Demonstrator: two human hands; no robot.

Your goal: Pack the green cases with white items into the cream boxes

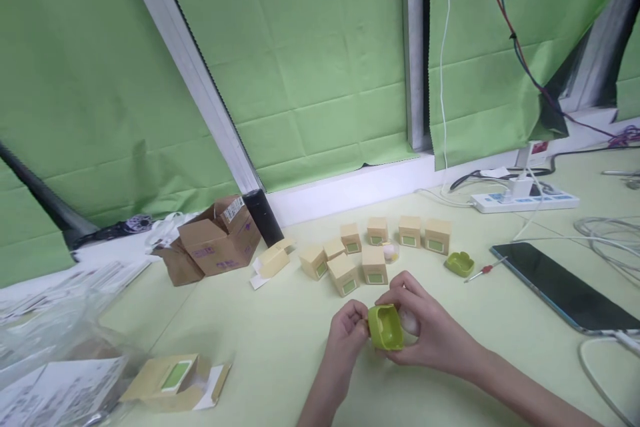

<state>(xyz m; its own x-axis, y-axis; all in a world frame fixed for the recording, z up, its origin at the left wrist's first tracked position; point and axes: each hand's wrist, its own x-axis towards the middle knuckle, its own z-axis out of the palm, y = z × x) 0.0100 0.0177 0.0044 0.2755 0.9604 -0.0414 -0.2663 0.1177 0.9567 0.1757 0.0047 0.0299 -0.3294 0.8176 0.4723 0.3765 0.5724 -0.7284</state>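
Observation:
A small green plastic cup-shaped shell (pixel 386 328) is held up over the table, its hollow side facing me. My right hand (pixel 425 327) grips it from the right, with fingers over the top and thumb below. A whitish rounded thing (pixel 410 321) shows between that palm and the shell. The closed fingers of my left hand (pixel 347 327) pinch at the shell's left edge; whether they also hold something small is hidden. Beyond my right hand lie a green scalloped plastic piece (pixel 459 264) and a thin screwdriver (pixel 486 269) with a red part.
Several small tan boxes (pixel 374 264) stand behind my hands. Opened boxes (pixel 273 260) (pixel 173 383) lie to the left, near a brown carton (pixel 220 240), a black cylinder (pixel 263 217) and plastic bags (pixel 60 347). A tablet-like device (pixel 565 287), power strip (pixel 525 201) and cables are right.

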